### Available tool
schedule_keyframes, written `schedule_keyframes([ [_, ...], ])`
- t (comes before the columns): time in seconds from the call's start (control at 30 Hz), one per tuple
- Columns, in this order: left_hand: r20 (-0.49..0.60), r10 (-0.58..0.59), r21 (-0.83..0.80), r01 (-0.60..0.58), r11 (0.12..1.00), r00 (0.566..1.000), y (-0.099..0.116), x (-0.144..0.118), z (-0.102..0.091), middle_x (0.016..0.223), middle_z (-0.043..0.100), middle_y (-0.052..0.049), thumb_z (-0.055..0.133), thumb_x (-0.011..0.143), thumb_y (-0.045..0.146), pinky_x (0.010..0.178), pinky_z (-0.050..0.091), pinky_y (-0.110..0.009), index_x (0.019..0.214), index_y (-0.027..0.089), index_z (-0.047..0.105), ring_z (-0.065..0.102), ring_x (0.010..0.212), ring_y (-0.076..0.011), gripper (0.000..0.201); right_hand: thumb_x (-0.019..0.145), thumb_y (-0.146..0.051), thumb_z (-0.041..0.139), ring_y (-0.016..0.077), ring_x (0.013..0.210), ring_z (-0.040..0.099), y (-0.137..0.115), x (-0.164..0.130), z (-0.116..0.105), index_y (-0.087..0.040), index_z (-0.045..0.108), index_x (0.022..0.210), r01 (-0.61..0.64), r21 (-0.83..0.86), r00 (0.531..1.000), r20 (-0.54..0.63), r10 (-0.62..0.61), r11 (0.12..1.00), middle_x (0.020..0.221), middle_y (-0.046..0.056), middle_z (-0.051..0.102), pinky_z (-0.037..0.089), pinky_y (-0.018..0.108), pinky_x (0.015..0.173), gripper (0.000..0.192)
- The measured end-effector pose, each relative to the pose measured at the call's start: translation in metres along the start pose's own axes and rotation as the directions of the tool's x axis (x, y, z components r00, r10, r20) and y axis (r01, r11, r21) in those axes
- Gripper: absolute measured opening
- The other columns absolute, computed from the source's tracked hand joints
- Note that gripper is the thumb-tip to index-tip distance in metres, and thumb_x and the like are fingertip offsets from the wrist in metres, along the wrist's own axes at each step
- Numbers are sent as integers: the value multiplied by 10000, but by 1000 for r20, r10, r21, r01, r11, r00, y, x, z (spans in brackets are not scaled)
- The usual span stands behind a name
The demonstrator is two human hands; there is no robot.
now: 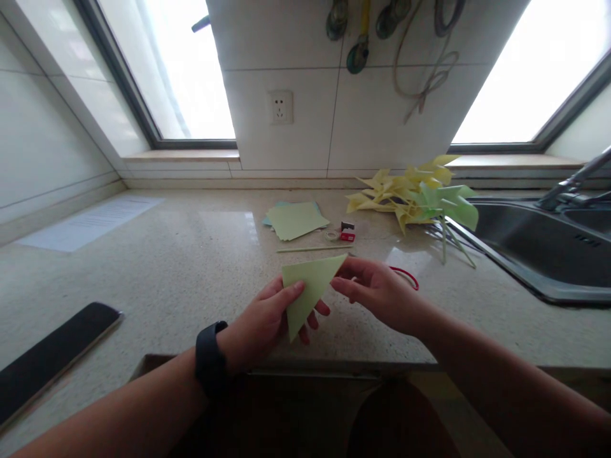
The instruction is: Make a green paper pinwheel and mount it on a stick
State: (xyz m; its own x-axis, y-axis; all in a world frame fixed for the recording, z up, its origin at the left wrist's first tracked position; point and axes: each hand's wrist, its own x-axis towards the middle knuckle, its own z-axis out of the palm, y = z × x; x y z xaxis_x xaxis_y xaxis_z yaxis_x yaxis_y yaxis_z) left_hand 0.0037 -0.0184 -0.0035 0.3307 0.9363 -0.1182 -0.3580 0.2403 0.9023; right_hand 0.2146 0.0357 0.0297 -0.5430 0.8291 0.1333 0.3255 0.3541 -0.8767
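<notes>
Near the table's [191, 273] front edge, your left fingers [291, 293] are pinching the paper [310, 278], its long side slanting up to your right fingers [352, 290]; their grip is unclear.

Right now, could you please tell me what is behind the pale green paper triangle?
Fingertips of the left hand show past the pale green paper triangle; it hides the rest of those fingers.

White square plastic socket [281, 107] on pale tiled wall [277, 48] | white printed paper sheet [90, 224], tabletop [176, 267] back left | long flat black object [55, 356], front left | grey metal sink [544, 251], right
</notes>
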Motion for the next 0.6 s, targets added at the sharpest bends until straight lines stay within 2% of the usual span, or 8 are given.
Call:
schedule_keyframes([
  [0.07, -12, -7, 6, 7, 1000, 1000, 0, 1, 1, 854, 731, -97, 567, 961, 437, 502, 534, -251, 1176, 177, 514, 670, 673, -185, 341, 915, -384, 611, 159, 778, 621, -6, 8, 9, -194, 727, 986, 42, 181, 997, 62, -54, 983, 909, 36, 728, 481, 276, 660, 233],
  [0.17, -48, -3, 32, 5, 999, 999, 0, 4, 3, 857, 716, -93, 535, 978, 445, 533, 544, -267, 1151, 183, 513, 669, 701, -190, 315, 906, -339, 596, 146, 727, 597, -10, 18, 14, -196, 758, 935, 36, 258, 997, 63, -54, 965, 804, 16, 710, 479, 282, 683, 218],
  [0.33, -121, 49, 148, -31, 989, 991, 8, 16, 5, 948, 660, -101, 532, 974, 460, 546, 547, -274, 1152, 165, 518, 641, 769, -194, 345, 855, -350, 616, 151, 667, 583, -5, 32, 9, -178, 773, 831, -4, 210, 998, -57, 16, 978, 743, 37, 708, 480, 302, 642, 234],
  [0.47, -220, 123, 275, -60, 960, 968, 16, 21, 1, 1093, 602, -91, 611, 933, 480, 593, 559, -272, 1153, 202, 439, 622, 838, -183, 393, 847, -353, 608, 160, 668, 613, 0, 45, -3, -167, 766, 837, 18, 177, 990, -140, 7, 984, 754, 59, 720, 504, 310, 630, 245],
  [0.6, -248, 148, 348, -55, 936, 957, 18, 20, -8, 1023, 583, -65, 627, 914, 479, 547, 545, -269, 1112, 214, 408, 615, 784, -178, 397, 826, -327, 638, 149, 635, 592, 6, 57, -19, -172, 750, 776, 69, 83, 973, -224, -49, 994, 692, 36, 695, 485, 299, 609, 197],
])
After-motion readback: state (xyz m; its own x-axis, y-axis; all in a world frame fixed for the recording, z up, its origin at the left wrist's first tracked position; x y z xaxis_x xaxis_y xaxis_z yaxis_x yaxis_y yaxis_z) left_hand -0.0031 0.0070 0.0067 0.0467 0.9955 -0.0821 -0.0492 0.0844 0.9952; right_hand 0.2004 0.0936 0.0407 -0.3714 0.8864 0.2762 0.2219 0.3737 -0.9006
